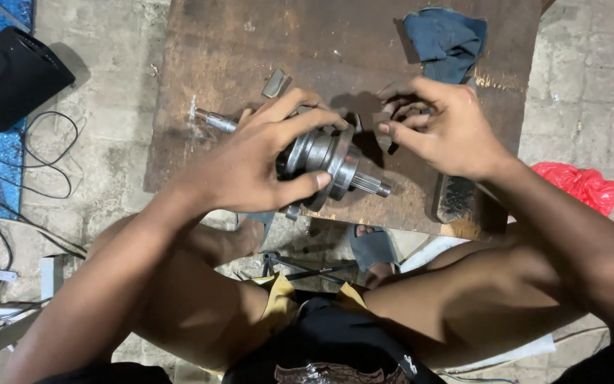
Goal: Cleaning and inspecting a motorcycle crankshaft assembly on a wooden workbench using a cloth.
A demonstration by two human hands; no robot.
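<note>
Head view: left hand point(254, 160) clasping steel crankshaft point(325, 160) on rusty plate point(214, 57), right hand point(445, 128) pinching small part point(384, 126), blue rag point(445, 39) behind

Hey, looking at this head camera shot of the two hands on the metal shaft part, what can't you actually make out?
- Grey metal shaft assembly, head view: its middle is covered by the left hand.
- Small dark piece at the right hand: curled fingers hide its shape.
- Blue cloth: top cut off by the frame edge.
- Black case: left part runs out of frame.
- Red plastic bag: partly behind the right forearm.
</note>
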